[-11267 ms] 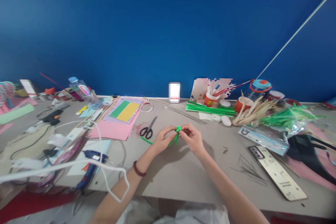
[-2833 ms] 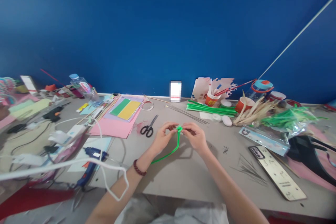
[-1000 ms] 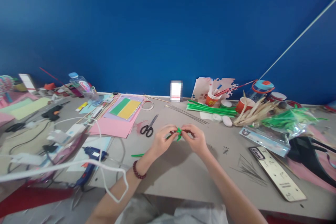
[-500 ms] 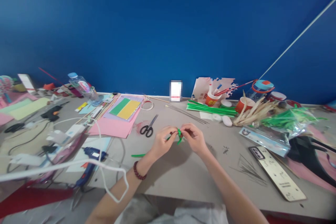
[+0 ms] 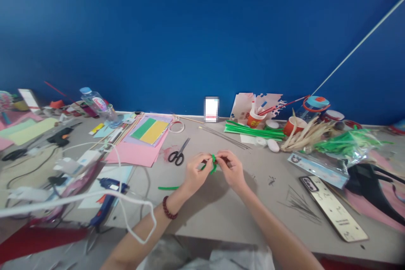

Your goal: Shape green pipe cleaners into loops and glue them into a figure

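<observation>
Compared with 2.8 s earlier, the long tail of the green pipe cleaner (image 5: 213, 163) was no longer hung below the knot. A green end was seen flat on the worktop (image 5: 215, 215), its link hidden behind the left hand (image 5: 193, 174). The knot was pinched above the worktop by the left hand and the right hand (image 5: 233, 171), both narrowly closed. One pair of scissors (image 5: 177, 155) and two glue guns, a blue glue gun (image 5: 107, 194) and a black glue gun (image 5: 60, 136), were counted. The knot's shape could not be made out.

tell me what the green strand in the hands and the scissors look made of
The green strand, pinched between left hand and right hand: likely a bendable pipe cleaner or plastic strip, matte; it holds tight bends. Too blurred to see fuzz. The scissors: dull grey blades look metal, black loops look plastic.
</observation>
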Tool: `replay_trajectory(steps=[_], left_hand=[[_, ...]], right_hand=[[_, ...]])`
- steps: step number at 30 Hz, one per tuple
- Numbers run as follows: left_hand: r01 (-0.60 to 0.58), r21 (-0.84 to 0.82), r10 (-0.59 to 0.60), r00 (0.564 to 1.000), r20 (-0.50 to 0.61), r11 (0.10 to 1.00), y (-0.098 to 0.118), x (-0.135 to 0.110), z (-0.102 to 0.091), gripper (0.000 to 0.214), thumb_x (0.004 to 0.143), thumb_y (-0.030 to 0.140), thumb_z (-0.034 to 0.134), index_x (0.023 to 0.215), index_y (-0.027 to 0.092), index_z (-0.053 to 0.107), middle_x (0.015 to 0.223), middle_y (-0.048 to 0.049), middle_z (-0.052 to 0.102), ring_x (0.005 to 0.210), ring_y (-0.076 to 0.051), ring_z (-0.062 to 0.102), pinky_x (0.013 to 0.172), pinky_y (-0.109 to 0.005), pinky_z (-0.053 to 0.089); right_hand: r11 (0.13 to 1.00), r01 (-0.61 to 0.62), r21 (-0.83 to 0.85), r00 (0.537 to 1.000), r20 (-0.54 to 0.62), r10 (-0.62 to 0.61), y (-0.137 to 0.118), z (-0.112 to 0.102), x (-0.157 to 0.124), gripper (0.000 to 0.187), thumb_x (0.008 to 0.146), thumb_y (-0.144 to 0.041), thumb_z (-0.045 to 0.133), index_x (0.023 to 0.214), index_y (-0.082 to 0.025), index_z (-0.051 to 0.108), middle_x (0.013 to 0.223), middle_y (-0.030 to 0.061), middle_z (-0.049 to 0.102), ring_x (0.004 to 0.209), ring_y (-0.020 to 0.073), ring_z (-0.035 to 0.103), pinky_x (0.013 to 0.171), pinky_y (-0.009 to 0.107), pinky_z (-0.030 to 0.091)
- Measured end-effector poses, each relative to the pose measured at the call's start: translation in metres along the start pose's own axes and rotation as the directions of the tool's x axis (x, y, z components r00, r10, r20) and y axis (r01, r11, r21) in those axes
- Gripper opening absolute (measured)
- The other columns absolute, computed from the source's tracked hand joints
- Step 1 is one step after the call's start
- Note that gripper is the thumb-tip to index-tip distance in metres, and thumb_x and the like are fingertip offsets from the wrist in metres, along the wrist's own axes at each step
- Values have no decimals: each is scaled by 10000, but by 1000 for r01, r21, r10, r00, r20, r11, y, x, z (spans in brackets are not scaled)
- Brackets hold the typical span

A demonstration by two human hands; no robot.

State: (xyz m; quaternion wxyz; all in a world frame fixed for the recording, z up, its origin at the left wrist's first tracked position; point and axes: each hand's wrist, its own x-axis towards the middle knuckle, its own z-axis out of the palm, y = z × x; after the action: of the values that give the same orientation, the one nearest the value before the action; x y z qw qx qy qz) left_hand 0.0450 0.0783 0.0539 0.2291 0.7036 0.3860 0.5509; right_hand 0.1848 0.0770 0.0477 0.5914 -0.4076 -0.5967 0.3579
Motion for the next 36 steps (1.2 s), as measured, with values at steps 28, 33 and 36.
replay_trajectory(steps=[28,33,36], left_hand=[[-16,-30,19,992,122,999,-1,6,-7,100,863,191,467,874,173,565,901,-76,623,847,-159,591,773,-293,469],[-34,-29,39,982,187,999,-6,7,-7,122,876,162,436,866,173,557,873,-64,615,824,-144,579,759,-271,464],[-38,-11,40,983,179,999,-7,7,-7,137,881,175,435,846,177,568,846,-57,624,796,-140,587,740,-263,474]], right_hand=[[999,32,-29,998,55,-31,1,-6,3,94,840,-269,526,819,-214,599,818,34,571,693,145,598,639,283,523],[1000,11,-11,996,90,-10,2,-8,5,94,836,-262,530,793,-213,598,791,22,572,626,135,604,605,277,517],[1000,-7,-6,997,75,8,2,-7,5,106,828,-269,540,765,-212,602,757,19,579,595,137,601,573,275,510]])
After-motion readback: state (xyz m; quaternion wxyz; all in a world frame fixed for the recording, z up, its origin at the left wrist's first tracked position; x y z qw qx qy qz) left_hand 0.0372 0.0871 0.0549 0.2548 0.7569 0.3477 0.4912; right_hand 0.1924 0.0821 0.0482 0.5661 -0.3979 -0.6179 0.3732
